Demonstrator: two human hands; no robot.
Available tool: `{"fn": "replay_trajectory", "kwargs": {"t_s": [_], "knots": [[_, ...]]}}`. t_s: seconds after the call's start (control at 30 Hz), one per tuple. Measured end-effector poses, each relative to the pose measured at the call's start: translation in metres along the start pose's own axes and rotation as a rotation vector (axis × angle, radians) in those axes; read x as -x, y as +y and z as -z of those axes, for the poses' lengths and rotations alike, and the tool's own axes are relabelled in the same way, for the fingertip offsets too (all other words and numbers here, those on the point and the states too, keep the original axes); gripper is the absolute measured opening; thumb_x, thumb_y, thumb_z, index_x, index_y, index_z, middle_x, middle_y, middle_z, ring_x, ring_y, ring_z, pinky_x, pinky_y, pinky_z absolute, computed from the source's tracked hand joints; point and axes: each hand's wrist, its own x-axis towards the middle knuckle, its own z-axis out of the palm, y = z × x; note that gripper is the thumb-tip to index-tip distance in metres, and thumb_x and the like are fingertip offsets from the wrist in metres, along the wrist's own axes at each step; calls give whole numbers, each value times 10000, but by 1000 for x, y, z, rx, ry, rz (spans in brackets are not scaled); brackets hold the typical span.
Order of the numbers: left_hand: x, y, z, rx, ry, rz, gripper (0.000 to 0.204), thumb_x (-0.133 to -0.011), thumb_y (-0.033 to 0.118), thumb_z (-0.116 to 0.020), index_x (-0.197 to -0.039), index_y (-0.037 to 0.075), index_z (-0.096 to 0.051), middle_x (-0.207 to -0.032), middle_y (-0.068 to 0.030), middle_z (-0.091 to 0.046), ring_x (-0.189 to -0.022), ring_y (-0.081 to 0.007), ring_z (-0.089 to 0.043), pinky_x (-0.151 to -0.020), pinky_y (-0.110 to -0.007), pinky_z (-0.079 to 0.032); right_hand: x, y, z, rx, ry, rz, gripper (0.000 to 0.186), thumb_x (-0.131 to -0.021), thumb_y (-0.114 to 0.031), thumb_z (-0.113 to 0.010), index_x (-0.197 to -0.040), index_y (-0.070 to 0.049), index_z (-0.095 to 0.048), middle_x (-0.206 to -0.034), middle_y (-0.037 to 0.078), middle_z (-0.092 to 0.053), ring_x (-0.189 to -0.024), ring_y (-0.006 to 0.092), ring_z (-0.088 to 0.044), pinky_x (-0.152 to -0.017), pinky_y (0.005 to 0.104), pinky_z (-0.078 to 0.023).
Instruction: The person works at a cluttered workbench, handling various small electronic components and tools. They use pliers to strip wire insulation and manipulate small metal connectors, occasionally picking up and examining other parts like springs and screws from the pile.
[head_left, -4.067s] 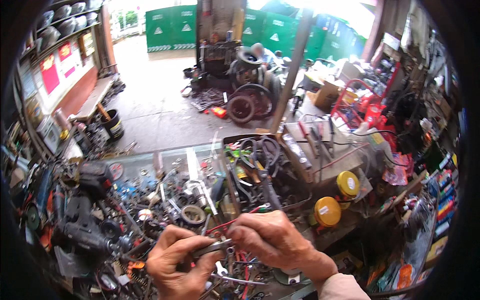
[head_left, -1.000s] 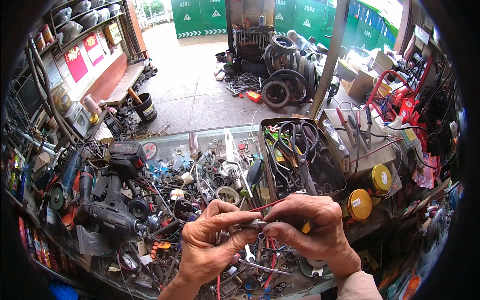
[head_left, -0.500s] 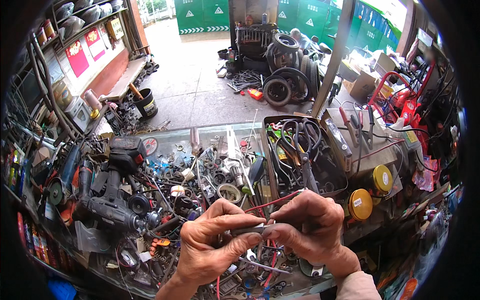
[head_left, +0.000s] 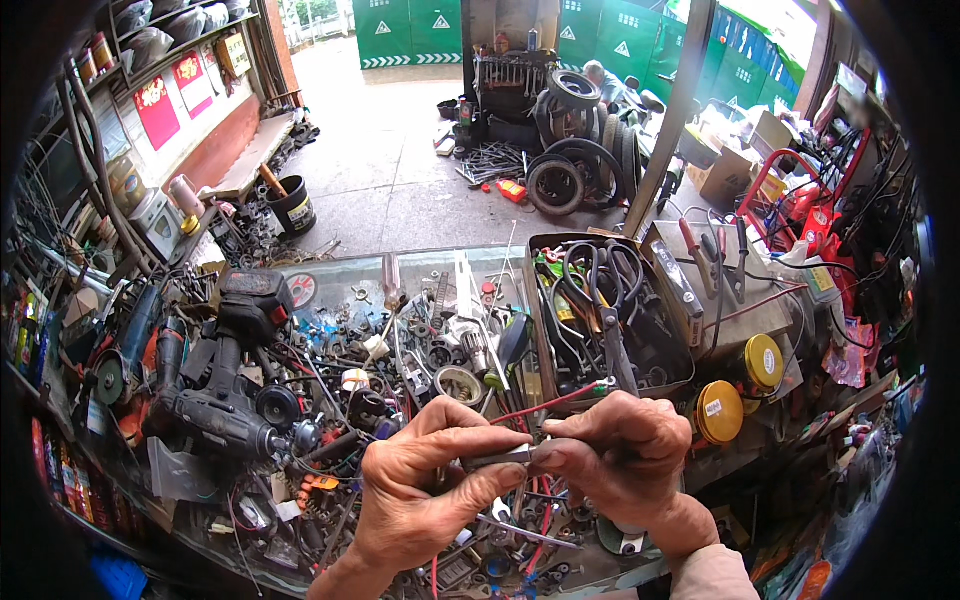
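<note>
My left hand point(head_left: 420, 480), low in the middle, pinches a short grey flat metal piece point(head_left: 497, 457) between thumb and fingers. My right hand point(head_left: 625, 470) is closed at the piece's right end, its thumb and forefinger on a tiny light part point(head_left: 547, 439) whose shape I cannot make out. Beneath both hands lie wrenches, washers and wires on the cluttered glass-topped bench point(head_left: 350, 264). A red wire point(head_left: 530, 408) runs just above the hands, and a yellow round tin point(head_left: 718, 411) sits beside my right hand.
A black cordless drill point(head_left: 220, 420) lies left, near an angle grinder point(head_left: 125, 355). A tool tray point(head_left: 640, 375) and a second yellow tin point(head_left: 763, 363) are at right. Beyond are stacked tyres point(head_left: 555, 185), a metal post point(head_left: 672, 150), a black bucket point(head_left: 292, 208) and a stooped person point(head_left: 598, 78).
Compared with four seconds ago, my hands are further right and the view is steadier and shifted. Over the last second, my right forefinger has shifted slightly at the piece's end.
</note>
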Motion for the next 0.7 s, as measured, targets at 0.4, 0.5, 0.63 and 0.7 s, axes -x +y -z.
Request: {"fn": "replay_trajectory", "kwargs": {"t_s": [0.4,0.5,0.63,0.7], "knots": [[15,29,2,87,201,-122,275,-907,193,-746,-1023,-55,-720,-882,-84,-621,-573,-38,-473,-523,-156,-325,17,-40,8,-199,338,-158,226,-881,-118,-776,-992,28,-644,-807,98,-710,-649,119,-670,-500,207,-496],[25,34,20,111,209,-257,323,-976,239,-659,-1132,-44,-670,-937,-143,-648,-522,-55,-447,-458,-169,-328,18,-46,9,33,337,-147,208,-852,-69,-777,-1019,1,-675,-802,44,-701,-644,53,-618,-524,172,-447],[44,51,38,258,286,-226,427,-1060,328,-503,-1252,-48,-570,-845,-84,-558,-456,-75,-375,-364,-194,-312,30,-22,8,307,-27,-153,145,-832,-12,-771,-960,0,-705,-791,15,-692,-636,8,-571,-542,189,-434],[47,57,43,326,251,-222,447,-1087,329,-425,-1313,-48,-501,-784,-53,-500,-426,-88,-346,-338,-213,-309,43,-1,13,478,-199,-111,156,-795,14,-766,-939,-7,-709,-778,46,-696,-622,85,-637,-555,235,-473]]}}
